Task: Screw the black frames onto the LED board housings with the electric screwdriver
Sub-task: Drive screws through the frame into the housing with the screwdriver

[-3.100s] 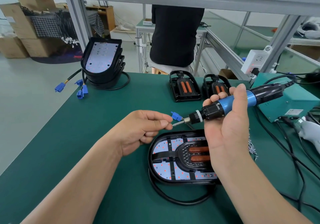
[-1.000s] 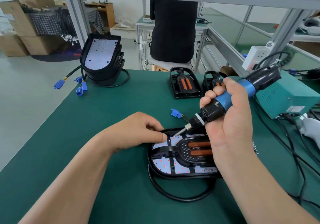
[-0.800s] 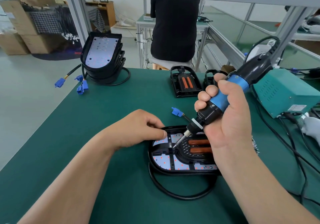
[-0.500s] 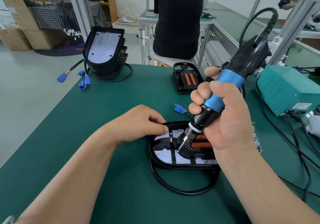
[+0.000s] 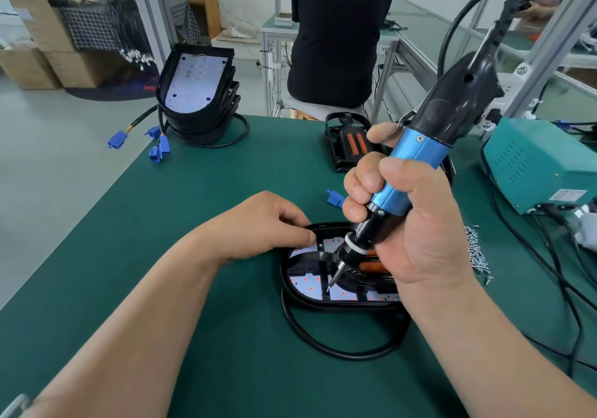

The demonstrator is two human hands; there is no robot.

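**Screwdriver tip set on the frame, both hands busy**

At the far left of the green table (image 5: 161,256) stands a stack of housings (image 5: 197,94). The top one shows its white LED board. Their cables end in blue connectors (image 5: 158,151) that lie at the left edge of the table.

The left hand (image 5: 258,224) comes in from the near left. Its fingers are curled, and the fingertips (image 5: 308,236) grasp the far left rim of the LED board housing (image 5: 287,288), which lies flat in the near middle of the table. The black frame (image 5: 318,257) sits inside this housing, on top of the white board with its red dots. A black cable (image 5: 339,351) makes a loop on the near side of the housing, and one blue connector (image 5: 334,198) lies just beyond it.

The right hand (image 5: 416,233) is wrapped tightly around the blue body of the electric screwdriver (image 5: 416,162). The tool is tilted, with its black top leaning to the far right. Its bit points down and left, and the tip touches the frame in the near left part of the housing. I cannot tell if a screw is under the tip.

Further away, behind the tool, spare frames (image 5: 347,141) with orange bars lie on the table. To the right of the right hand there is a small heap of screws (image 5: 475,253). At the far right stands a teal power box (image 5: 536,165) with dark cables running from it.
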